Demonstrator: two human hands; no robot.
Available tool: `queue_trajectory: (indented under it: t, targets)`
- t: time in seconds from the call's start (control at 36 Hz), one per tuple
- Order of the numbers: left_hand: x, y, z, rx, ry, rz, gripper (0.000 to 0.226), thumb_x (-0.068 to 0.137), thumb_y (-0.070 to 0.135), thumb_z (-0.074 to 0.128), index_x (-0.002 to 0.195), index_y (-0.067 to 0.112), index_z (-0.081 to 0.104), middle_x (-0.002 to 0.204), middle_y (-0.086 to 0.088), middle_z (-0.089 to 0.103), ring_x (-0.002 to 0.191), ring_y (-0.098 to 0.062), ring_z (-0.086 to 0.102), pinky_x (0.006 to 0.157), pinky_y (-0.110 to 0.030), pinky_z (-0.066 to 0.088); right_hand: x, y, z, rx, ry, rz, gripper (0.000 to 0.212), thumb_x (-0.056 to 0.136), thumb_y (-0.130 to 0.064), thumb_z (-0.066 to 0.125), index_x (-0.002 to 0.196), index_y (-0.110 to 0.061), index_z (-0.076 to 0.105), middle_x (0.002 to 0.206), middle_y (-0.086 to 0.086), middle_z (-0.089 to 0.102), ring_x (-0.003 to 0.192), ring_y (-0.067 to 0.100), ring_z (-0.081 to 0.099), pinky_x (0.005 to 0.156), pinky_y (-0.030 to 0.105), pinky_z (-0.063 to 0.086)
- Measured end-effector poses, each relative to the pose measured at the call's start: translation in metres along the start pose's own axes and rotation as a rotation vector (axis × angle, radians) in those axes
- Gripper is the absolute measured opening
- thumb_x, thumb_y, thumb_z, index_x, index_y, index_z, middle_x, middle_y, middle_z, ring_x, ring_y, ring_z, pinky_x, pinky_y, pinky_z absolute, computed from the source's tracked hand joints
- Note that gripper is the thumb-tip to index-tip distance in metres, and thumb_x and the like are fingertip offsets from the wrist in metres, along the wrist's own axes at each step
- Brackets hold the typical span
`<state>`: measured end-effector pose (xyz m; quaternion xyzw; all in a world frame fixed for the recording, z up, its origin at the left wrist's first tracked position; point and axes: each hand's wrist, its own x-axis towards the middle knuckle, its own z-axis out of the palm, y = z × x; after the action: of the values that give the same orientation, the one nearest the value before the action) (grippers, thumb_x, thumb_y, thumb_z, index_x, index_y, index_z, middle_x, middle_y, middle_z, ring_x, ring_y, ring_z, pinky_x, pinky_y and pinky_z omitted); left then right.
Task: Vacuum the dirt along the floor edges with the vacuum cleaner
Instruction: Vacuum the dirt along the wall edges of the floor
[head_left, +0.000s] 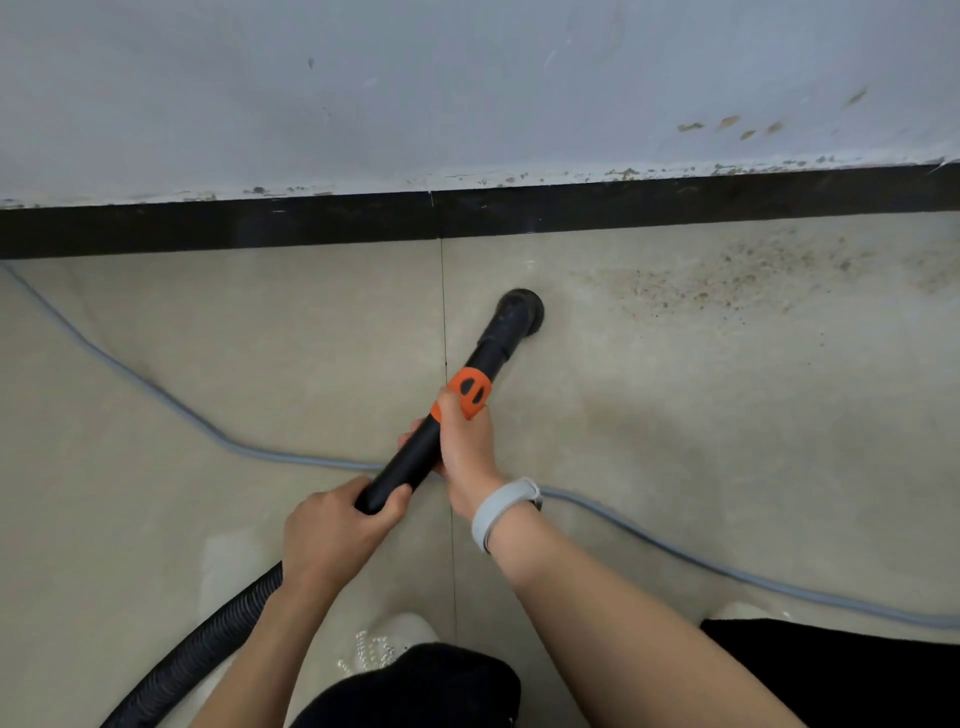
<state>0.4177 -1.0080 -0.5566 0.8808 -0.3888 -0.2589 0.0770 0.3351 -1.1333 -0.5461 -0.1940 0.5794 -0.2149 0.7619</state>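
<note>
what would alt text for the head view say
Both hands hold a black vacuum wand, its round nozzle on the beige floor tile near a black baseboard. Scattered dirt lies to the nozzle's right; a grey cord crosses the floor.

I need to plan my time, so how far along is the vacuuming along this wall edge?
Looks done: the tiles left of the nozzle along the black baseboard show no visible grit. In hand: the left hand grips the wand's rear end, the right hand grips it by the orange collar, nozzle on the floor short of the baseboard. Left: the scattered dirt patch to the nozzle's right.
</note>
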Motion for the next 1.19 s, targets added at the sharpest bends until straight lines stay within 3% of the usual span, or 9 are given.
queue_trajectory:
  t: [0.14, 0.25, 0.36, 0.47, 0.69, 0.78, 0.94, 1.08, 1.19]
  targets:
    - [-0.015, -0.008, 0.009, 0.066, -0.078, 0.115, 0.053, 0.056, 0.078, 0.021, 0.055, 0.028, 0.04, 0.048, 0.005, 0.047, 0.056, -0.019, 0.052, 0.053, -0.029, 0.032, -0.018, 0.028, -0.03, 0.064, 0.055, -0.03, 0.008, 0.095, -0.01, 0.045, 0.087, -0.01, 0.042, 0.055, 0.005, 0.052, 0.05, 0.02, 0.06, 0.071, 0.044, 0.056]
    - [-0.02, -0.008, 0.015, 0.107, -0.052, 0.141, 0.06, 0.055, 0.078, 0.02, 0.062, 0.026, 0.048, 0.062, 0.0, 0.064, 0.069, -0.023, 0.063, 0.057, -0.029, 0.032, -0.02, 0.032, -0.035, 0.076, 0.103, -0.054, 0.012, 0.093, -0.007, 0.043, 0.082, -0.012, 0.041, 0.048, 0.0, 0.051, 0.046, 0.017, 0.058, 0.071, 0.044, 0.054]
    - [-0.021, -0.009, 0.012, 0.093, -0.022, 0.114, 0.06, 0.055, 0.079, 0.018, 0.062, 0.026, 0.047, 0.059, 0.0, 0.06, 0.071, -0.026, 0.065, 0.056, -0.029, 0.031, -0.016, 0.023, -0.028, 0.021, 0.135, -0.084, 0.014, 0.092, -0.009, 0.046, 0.079, -0.012, 0.041, 0.06, 0.008, 0.045, 0.047, 0.022, 0.056, 0.064, 0.04, 0.054]
    - [-0.021, -0.016, 0.003, 0.094, -0.007, 0.091, 0.064, 0.055, 0.08, 0.017, 0.064, 0.025, 0.049, 0.053, 0.003, 0.049, 0.07, -0.026, 0.064, 0.056, -0.03, 0.032, 0.001, 0.007, -0.022, 0.011, 0.207, -0.037, 0.019, 0.095, -0.023, 0.053, 0.097, -0.01, 0.04, 0.069, 0.011, 0.047, 0.053, 0.027, 0.056, 0.051, 0.033, 0.053]
    - [-0.015, -0.03, -0.014, 0.176, 0.079, 0.078, 0.071, 0.064, 0.078, 0.014, 0.08, 0.022, 0.054, 0.064, 0.004, 0.051, 0.072, -0.027, 0.062, 0.057, -0.031, 0.033, 0.027, 0.004, 0.005, -0.085, 0.118, 0.064, 0.031, 0.097, -0.039, 0.048, 0.105, -0.01, 0.041, 0.078, 0.011, 0.053, 0.057, 0.028, 0.062, 0.069, 0.046, 0.058]
    - [-0.013, -0.025, -0.019, 0.166, 0.094, 0.064, 0.052, 0.083, 0.069, 0.029, 0.082, 0.022, 0.05, 0.064, 0.005, 0.049, 0.072, -0.028, 0.063, 0.057, -0.032, 0.031, 0.027, 0.012, 0.019, -0.115, 0.09, 0.076, 0.032, 0.094, -0.042, 0.05, 0.102, -0.011, 0.042, 0.078, 0.009, 0.052, 0.057, 0.025, 0.06, 0.081, 0.054, 0.056]
    - [-0.014, -0.023, -0.017, 0.07, 0.035, -0.025, 0.042, 0.085, 0.062, 0.046, 0.076, 0.021, 0.046, 0.063, -0.001, 0.055, 0.075, -0.033, 0.063, 0.059, -0.032, 0.033, 0.022, 0.027, 0.02, -0.112, -0.012, 0.197, 0.026, 0.099, -0.034, 0.048, 0.096, -0.008, 0.043, 0.074, 0.01, 0.048, 0.047, 0.019, 0.059, 0.074, 0.048, 0.057]
    - [-0.017, -0.023, -0.013, 0.021, -0.013, -0.061, 0.043, 0.084, 0.064, 0.046, 0.071, 0.023, 0.043, 0.062, -0.001, 0.056, 0.07, -0.03, 0.058, 0.06, -0.032, 0.036, 0.03, 0.022, 0.015, -0.221, 0.063, 0.115, 0.042, 0.095, -0.045, 0.05, 0.109, -0.005, 0.049, 0.098, 0.018, 0.062, 0.093, 0.035, 0.065, 0.091, 0.054, 0.052]
    - [-0.015, -0.026, -0.017, 0.008, -0.029, -0.078, 0.044, 0.084, 0.064, 0.047, 0.067, 0.023, 0.045, 0.059, 0.001, 0.055, 0.064, -0.025, 0.054, 0.058, -0.031, 0.036, 0.034, 0.02, 0.014, -0.282, 0.079, 0.125, 0.036, 0.097, -0.041, 0.046, 0.108, -0.007, 0.05, 0.093, 0.013, 0.062, 0.092, 0.03, 0.062, 0.088, 0.046, 0.053]
